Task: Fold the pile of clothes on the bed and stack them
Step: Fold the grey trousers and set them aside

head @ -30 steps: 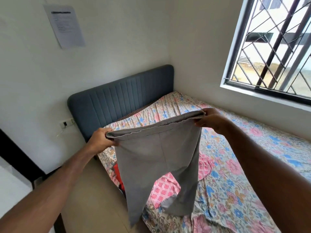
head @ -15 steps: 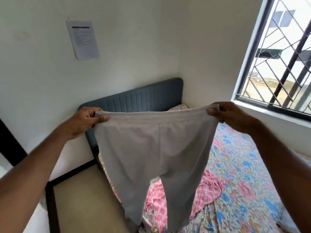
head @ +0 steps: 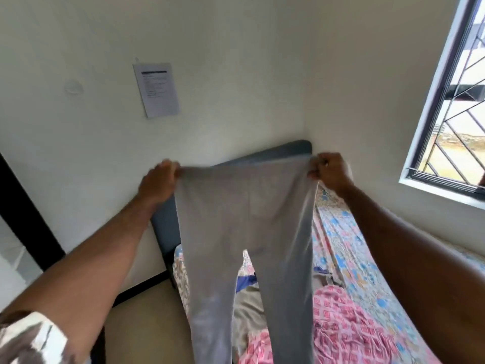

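A pair of grey trousers (head: 244, 222) hangs spread out in the air in front of me, its two legs dangling down over the bed. My left hand (head: 158, 181) grips the left end of the waistband. My right hand (head: 331, 170) grips the right end, at about the same height. Below the legs lies a pile of clothes on the bed: a pink patterned garment (head: 341, 319), a grey-brown one (head: 245, 308) and a bit of dark blue cloth (head: 246, 281).
The bed (head: 367, 264) has a floral sheet and a blue-grey headboard (head: 294, 148) against the white wall. A barred window (head: 462, 101) is at the right. A paper sheet (head: 156, 89) hangs on the wall. Beige floor (head: 141, 324) lies left of the bed.
Both hands have lifted the trousers higher, from over the bed up to the headboard's top, and pulled the waistband taut. The view has tilted upward.
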`<state>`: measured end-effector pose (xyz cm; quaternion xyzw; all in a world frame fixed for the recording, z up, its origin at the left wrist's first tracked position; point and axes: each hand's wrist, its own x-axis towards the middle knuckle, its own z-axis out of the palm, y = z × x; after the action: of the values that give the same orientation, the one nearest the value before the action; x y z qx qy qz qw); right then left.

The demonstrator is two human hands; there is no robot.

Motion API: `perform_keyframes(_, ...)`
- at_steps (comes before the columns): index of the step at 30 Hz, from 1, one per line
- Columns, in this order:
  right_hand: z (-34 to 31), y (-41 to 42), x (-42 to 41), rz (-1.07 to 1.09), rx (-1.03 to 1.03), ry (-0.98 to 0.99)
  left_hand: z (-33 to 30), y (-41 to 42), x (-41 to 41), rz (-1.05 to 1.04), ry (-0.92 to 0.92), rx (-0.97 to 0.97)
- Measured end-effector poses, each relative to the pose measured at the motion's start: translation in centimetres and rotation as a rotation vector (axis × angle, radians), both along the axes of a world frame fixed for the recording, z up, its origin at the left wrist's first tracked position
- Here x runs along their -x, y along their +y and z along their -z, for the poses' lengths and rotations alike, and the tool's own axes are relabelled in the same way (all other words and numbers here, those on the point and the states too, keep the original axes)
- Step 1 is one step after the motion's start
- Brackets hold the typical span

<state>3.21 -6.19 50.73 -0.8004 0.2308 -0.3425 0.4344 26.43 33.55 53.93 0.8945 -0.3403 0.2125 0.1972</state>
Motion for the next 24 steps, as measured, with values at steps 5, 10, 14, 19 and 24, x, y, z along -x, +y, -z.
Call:
perform_keyframes(5,-12.7,-1.7,0.4,0.02,0.142,-0.425,-12.2,-1.2,0.7,0.046,-0.345,0.225)
perform_keyframes(10,-15.1,-0.9,6.2,0.139,0.218,-0.459,-14.5,-0.9,4.9,0.121,-0.457,0.204)
perform_keyframes(14,-8.2,0.2,12.7,0.178,0.21,-0.264,-7.4,-0.9,9.0,0.226,-0.344,0.146)
perform_keyframes(19,6.9,-1.3,21.8,0.066,0.144,0.145,9.2,-0.4,14.7,0.29,-0.157,-0.138)
perform_keyframes(24,18.8,2.5,31.6,0.042,0.259,0.788,26.2,0.6,23.9,0.399,0.001,-0.385)
